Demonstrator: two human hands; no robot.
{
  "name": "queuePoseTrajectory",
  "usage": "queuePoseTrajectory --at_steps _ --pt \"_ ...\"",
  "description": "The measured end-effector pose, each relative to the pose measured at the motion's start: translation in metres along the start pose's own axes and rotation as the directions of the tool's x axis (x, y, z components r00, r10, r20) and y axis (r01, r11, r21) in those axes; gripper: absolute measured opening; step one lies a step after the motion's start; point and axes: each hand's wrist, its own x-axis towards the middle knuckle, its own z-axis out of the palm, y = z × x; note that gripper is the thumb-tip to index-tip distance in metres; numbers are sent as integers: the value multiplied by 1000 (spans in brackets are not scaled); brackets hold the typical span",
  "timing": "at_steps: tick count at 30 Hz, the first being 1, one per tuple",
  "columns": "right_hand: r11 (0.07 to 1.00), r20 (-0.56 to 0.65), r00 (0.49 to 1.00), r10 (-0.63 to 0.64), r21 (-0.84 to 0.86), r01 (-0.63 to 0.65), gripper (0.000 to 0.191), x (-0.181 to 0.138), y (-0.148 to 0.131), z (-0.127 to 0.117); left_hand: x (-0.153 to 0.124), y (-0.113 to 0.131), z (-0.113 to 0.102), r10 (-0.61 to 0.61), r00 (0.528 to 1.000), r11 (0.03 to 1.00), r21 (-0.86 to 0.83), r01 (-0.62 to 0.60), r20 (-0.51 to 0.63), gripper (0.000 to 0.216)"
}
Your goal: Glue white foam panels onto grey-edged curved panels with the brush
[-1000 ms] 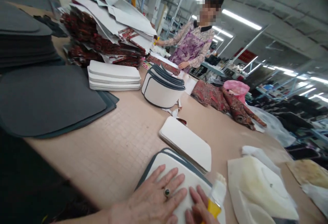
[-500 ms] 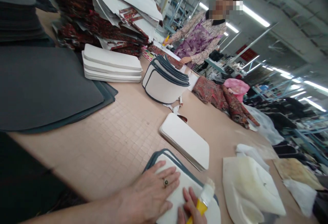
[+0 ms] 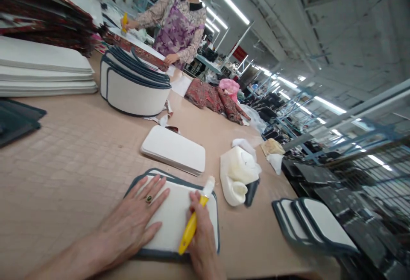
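In the lower middle of the frame a white panel (image 3: 174, 211) with a dark border lay flat on the desk (image 3: 80, 156), close to the desk's near edge. The left hand (image 3: 134, 224) rested on the panel's left part with the palm down and the fingers spread, and a ring was on one finger. The right hand (image 3: 200, 235) was closed around the yellow handle of a brush (image 3: 191, 226), whose pale bristles touched the panel near its upper right corner.

Left of the panel the desk was bare over a wide area up to the left side of the frame. Just above the panel lay a small stack of white boards (image 3: 174, 149), apart from it. To the right, near the panel, sat a white foam lump (image 3: 238, 169), and further to the lower right some more bordered panels (image 3: 315, 224) lay by the desk's right edge.

In the upper left stood a curved bundle of bordered panels (image 3: 134, 89) and a pile of large white boards (image 3: 41, 72). At the top a co-worker (image 3: 179, 28) stood at the far end of the desk, beside red patterned cloth (image 3: 211, 96)
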Motion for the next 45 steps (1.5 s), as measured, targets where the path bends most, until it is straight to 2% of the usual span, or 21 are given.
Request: queuePoseTrajectory --at_steps 2,4,7,9,13,16,19,25,31,35,38,42,45 --pt "993 -57 992 112 -21 -113 35 -2 24 -15 -1 1 -4 0 999 1000 28 -1 52 61" --pt "987 -90 984 156 -18 -159 33 -4 38 -23 5 6 -14 -22 993 999 49 17 113 56" --pt "994 -115 987 110 -15 -113 35 -3 41 -23 25 20 -29 -65 983 997 54 57 171 53" --pt "996 -127 989 76 -40 -81 36 0 36 -23 43 28 -34 -27 983 1000 3 27 179 61" --pt "993 -92 995 43 -108 -53 33 9 29 -38 64 32 -20 72 984 995 -84 -59 166 63" --pt "991 -30 998 56 -117 -59 30 15 28 -58 63 30 -6 72 986 996 -67 -62 149 61" --pt "989 -8 997 76 -125 -76 23 16 26 -73 60 29 -1 82 980 996 -50 -74 179 57" --pt "988 74 992 104 -123 -95 20 22 18 -76 61 30 -1 102 977 995 -30 -98 185 53" --pt "982 52 983 174 -79 -170 17 36 14 -83 57 28 1 89 982 994 -82 -76 168 49" --pt "969 1 969 246 -8 -246 29 32 16 -86 57 27 -3 71 986 981 -191 -42 149 46" --pt "959 -11 959 282 27 -282 28 21 10 -86 57 23 -10 7 996 925 -378 27 90 42" --pt "958 -133 950 282 -8 -286 28 10 -25 -93 55 15 -20 -126 990 752 -644 141 70 50" --pt "977 -242 960 143 -120 -176 29 14 -60 -105 53 13 -23 -124 990 698 -703 136 68 50"
